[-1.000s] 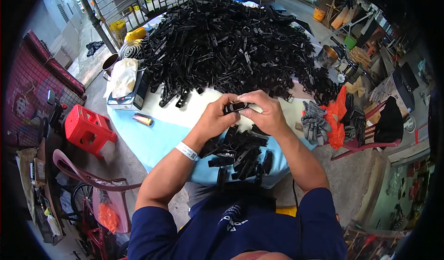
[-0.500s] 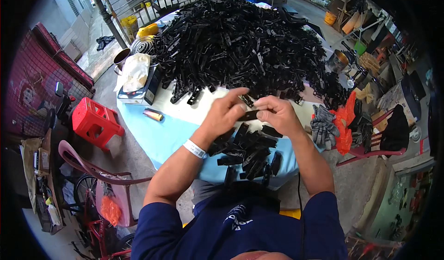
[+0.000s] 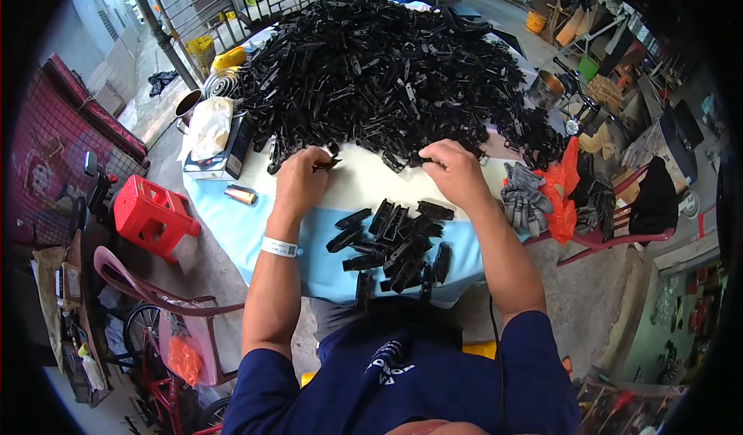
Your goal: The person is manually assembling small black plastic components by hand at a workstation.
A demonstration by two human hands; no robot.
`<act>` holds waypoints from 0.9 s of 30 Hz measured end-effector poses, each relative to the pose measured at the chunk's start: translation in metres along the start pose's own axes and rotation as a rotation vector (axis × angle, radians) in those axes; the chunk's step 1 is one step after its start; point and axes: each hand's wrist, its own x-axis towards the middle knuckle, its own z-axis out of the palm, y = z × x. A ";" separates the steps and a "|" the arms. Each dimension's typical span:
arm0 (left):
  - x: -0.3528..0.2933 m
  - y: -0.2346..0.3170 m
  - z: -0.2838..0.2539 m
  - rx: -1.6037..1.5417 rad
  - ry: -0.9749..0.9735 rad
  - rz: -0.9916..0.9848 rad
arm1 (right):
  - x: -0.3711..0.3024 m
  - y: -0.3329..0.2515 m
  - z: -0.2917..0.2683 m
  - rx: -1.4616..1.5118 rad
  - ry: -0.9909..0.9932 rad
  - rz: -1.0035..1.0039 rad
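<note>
Black parts (image 3: 348, 71) heaped on the table's (image 3: 248, 241) far side; small pile (image 3: 402, 249) nearer the body. Half a second ago the hands met over a piece; now well apart, more of the pile showing. Two-handed handling appears broken off. Left hand (image 3: 302, 178) curled, apparently pinching a dark piece (image 3: 331, 162). Right hand (image 3: 455, 173) curled at the heap's near edge; fingertips unclear, hold cannot be told. Heap's inside hidden.

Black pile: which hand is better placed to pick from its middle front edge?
Likely the right hand: it is close to a piece there; the left hand is farther off.
</note>
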 end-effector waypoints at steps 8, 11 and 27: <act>0.018 0.060 0.017 -0.784 -0.328 -0.064 | 0.001 0.009 -0.031 0.018 0.068 0.153; 0.018 0.062 0.042 -1.032 -0.273 -0.148 | -0.008 0.029 -0.052 -0.046 -0.224 0.095; 0.005 0.067 0.047 -1.219 -0.403 -0.351 | -0.007 -0.011 -0.017 0.579 -0.155 0.222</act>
